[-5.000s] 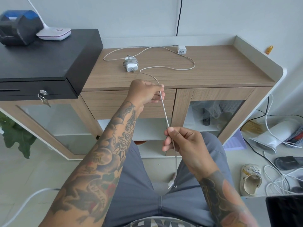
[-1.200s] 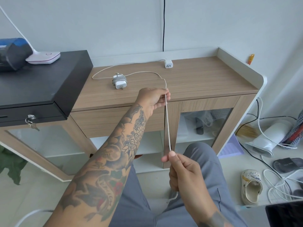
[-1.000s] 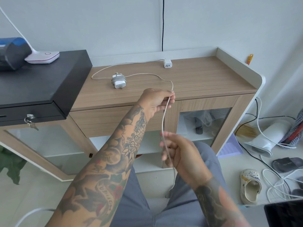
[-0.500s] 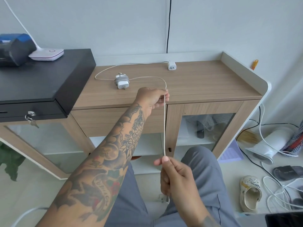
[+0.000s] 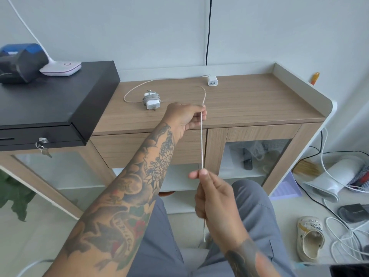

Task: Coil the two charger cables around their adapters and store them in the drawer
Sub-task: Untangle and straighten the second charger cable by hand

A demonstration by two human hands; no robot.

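We hold a white cable [image 5: 201,140] taut between both hands in front of the cabinet. Our left hand [image 5: 184,116] pinches it at the worktop [image 5: 249,104] edge, fingers curled round it; our right hand [image 5: 213,196] pinches it lower down between thumb and forefinger, and the loose end hangs below that hand over our lap. From the left hand the cable loops back across the worktop to a small adapter [image 5: 212,80] near the wall. A second adapter [image 5: 151,98], its cable already wound round it, lies on the worktop just beyond the left hand. The drawer [image 5: 123,148] below is closed.
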